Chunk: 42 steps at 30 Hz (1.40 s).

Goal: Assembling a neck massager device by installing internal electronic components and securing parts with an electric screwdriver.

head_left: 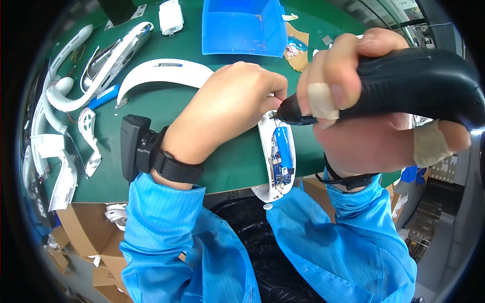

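On the green bench [166, 108], the left hand [230, 108] is pinching the open white curved plastic housing [277, 156]; the right hand [364, 116] is gripping a black electric screwdriver [404, 83], its tip on the housing's upper end; assembly is judged unfinished, circuit board still exposed.

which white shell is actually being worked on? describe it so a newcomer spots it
On the green mat, look at its near edge between the two hands. The open white shell lies there under the black electric screwdriver. Unlike the other white shells, it shows a blue battery and circuit board.

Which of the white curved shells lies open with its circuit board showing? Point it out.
The white shell at the mat's near edge, under the black electric screwdriver: a blue cell and circuit board show inside. The other white shells lie farther left, untouched.
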Available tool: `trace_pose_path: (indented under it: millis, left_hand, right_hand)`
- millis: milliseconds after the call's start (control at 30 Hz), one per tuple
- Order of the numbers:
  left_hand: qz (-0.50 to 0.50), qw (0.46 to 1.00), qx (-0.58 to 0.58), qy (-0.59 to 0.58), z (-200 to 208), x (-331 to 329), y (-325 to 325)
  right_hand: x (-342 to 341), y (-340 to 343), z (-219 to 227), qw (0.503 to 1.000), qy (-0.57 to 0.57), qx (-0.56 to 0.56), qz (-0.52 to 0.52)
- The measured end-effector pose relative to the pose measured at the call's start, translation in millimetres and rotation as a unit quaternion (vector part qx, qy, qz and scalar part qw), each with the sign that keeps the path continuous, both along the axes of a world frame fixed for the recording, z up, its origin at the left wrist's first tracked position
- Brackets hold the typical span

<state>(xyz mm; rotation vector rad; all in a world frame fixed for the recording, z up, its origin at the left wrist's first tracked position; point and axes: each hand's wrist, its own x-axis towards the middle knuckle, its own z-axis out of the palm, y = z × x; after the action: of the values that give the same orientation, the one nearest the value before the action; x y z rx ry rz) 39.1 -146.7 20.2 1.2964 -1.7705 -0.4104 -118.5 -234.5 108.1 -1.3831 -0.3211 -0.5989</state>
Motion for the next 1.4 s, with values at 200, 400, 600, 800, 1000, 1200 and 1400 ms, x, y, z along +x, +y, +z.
trace_pose_path:
  millis: [200,400,600,800,1000,1200,1400]
  left_hand:
    - [0.031,0.997,0.064,0.002,6,-3,0]
    - [0.034,0.995,0.086,0.038,8,-4,-1]
    - [0.028,0.993,0.096,0.069,9,-3,-1]
    - [0.033,0.994,0.09,0.057,8,-4,-1]
    - [0.032,0.995,0.072,0.065,8,-4,0]
    - [0.019,0.989,0.114,0.092,8,-2,-1]
    - [0.022,0.993,0.073,0.091,9,-3,1]
  right_hand:
    - [1,4,-11,0.999,0.024,0.041,-0.007]
    - [3,2,-17,0.999,0.033,0.02,-0.004]
    - [10,12,-25,0.998,0.0,0.005,-0.063]
    - [10,9,-22,0.999,0.022,-0.014,-0.042]
    - [10,7,-20,0.999,0.033,-0.001,-0.021]
    - [10,7,-16,0.999,0.039,-0.006,-0.023]
    - [11,8,-14,0.999,0.043,-0.015,-0.008]
